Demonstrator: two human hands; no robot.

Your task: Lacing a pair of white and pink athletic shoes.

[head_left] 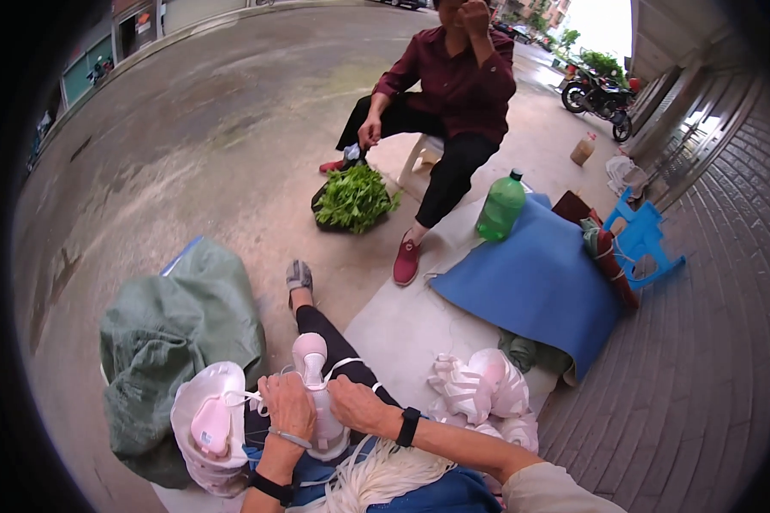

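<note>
Pad (324, 417), pink and white with a narrow waist, lies over the lap of the person wearing the camera, low in the view and between the two hands. Its long axis runs away from the body, leaning slightly left; the small rounded end points outward beside the outstretched leg (334, 340), and the broader end faces the lap. The left hand (287, 405) and the right hand (358, 406) face each other at the waist, fingers curled in and nearly closed, each pinching white cord (345, 361); how the strands pass between the fingertips cannot be told. Below spreads a loose hank of pale strands (387, 479). To the left, a white-edged pink bundle (210, 423) bears a small pale label, too small to read, next to a crumpled green cloth (188, 299). To the right, pink-and-white pieces (488, 385) are heaped near a blue sheet (530, 286), with a green bottle (502, 207) at its far edge. Ahead, a seated person (458, 85) has leafy greens (355, 197) at their feet.
</note>
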